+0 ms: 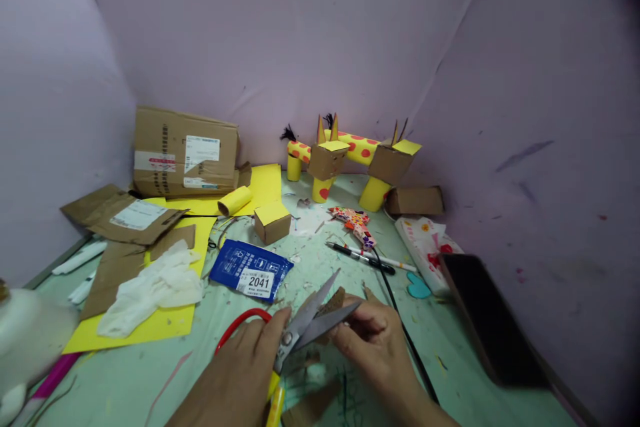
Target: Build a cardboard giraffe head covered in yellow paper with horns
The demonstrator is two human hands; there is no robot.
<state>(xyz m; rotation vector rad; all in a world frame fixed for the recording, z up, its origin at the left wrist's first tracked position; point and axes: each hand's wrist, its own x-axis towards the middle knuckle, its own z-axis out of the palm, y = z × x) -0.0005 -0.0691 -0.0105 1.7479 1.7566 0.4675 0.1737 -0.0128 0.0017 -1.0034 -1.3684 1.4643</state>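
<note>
My left hand (250, 360) is closed round a pair of scissors (306, 328) with red and yellow handles. The blades point up and to the right and stand apart. Between them is a small piece of brown cardboard (332, 302), pinched by the fingers of my right hand (373, 337). Part of that piece is hidden behind the lower blade and the fingers. Below the scissors, another bit of cardboard (313, 407) lies on the table. A yellow-topped cardboard box (273, 225) sits farther off, beyond a blue packet (251, 270) numbered 2041.
Two giraffe-like figures (325, 161) of yellow tubes and cardboard stand at the back. A patterned glue gun (356, 223) lies before them, its cord running past my right hand. A phone (493, 320) leans at the right. Yellow sheets (175, 328) and a carton (175, 147) are left.
</note>
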